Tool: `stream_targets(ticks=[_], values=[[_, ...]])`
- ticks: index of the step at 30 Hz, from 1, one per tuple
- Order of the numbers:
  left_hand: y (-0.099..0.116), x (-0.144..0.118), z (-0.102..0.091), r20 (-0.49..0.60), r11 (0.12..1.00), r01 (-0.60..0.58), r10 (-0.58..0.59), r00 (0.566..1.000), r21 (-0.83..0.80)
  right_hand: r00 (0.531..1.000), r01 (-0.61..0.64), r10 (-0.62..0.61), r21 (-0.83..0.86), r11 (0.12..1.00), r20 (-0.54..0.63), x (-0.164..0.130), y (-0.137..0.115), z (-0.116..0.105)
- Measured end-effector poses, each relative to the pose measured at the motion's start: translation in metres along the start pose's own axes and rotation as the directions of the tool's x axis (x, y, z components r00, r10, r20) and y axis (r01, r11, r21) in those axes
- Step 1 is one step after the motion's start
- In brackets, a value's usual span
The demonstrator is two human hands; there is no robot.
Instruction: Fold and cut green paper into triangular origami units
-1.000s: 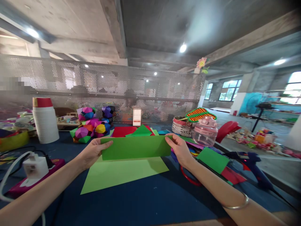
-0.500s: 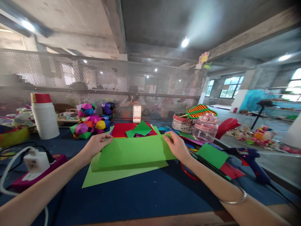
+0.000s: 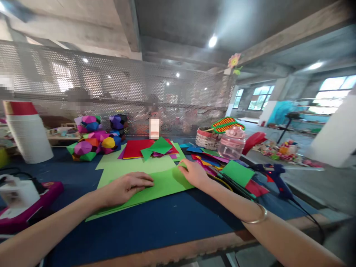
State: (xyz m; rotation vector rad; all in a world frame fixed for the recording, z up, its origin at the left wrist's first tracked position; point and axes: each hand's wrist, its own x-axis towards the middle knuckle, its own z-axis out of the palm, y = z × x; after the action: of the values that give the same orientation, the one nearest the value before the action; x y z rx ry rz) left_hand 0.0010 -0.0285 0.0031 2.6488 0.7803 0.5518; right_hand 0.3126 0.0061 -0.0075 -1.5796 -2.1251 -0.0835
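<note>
Both bare forearms are stretched forward from the lower corners of the view and are angled inward toward each other. The left hand (image 3: 126,187) is laid palm down, its fingers extended flat and pointed to the right. The right hand (image 3: 193,173) is set slightly farther forward, its fingers curled downward and the knuckles raised. A thin metal bangle (image 3: 254,218) is worn on the right wrist. Nothing is enclosed in either grip.

Both hands, left hand (image 3: 126,187) and right hand (image 3: 194,173), press flat on the green paper (image 3: 164,183) on the blue table (image 3: 155,230).
</note>
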Motion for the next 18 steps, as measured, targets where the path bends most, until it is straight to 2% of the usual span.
stream_targets(ticks=[5, 9, 12, 14, 16, 18], values=[[-0.01, 0.002, 0.0, 0.043, 0.999, -0.001, -0.001, 0.999, 0.042, 0.999, -0.023, 0.026, -0.121, 0.992, 0.022, -0.006, -0.007, -0.017], [-0.008, 0.0, -0.001, 0.037, 0.998, 0.006, -0.009, 0.999, 0.057, 0.997, -0.063, 0.072, -0.216, 0.974, 0.036, -0.022, 0.008, -0.055], [-0.009, 0.0, 0.0, 0.048, 0.998, 0.001, -0.004, 0.999, 0.059, 0.985, -0.141, 0.164, -0.289, 0.947, 0.058, -0.045, 0.025, -0.086], [-0.01, 0.0, 0.0, 0.058, 0.998, -0.009, 0.005, 0.998, 0.055, 0.974, -0.166, 0.206, -0.313, 0.935, 0.097, -0.063, 0.032, -0.099], [-0.012, 0.0, 0.0, 0.055, 0.999, -0.022, 0.02, 0.998, 0.042, 0.968, -0.158, 0.209, -0.307, 0.938, 0.139, -0.079, 0.032, -0.102], [-0.014, 0.0, 0.0, 0.044, 0.999, -0.033, 0.032, 0.999, 0.022, 0.965, -0.144, 0.2, -0.29, 0.946, 0.172, -0.088, 0.028, -0.096]])
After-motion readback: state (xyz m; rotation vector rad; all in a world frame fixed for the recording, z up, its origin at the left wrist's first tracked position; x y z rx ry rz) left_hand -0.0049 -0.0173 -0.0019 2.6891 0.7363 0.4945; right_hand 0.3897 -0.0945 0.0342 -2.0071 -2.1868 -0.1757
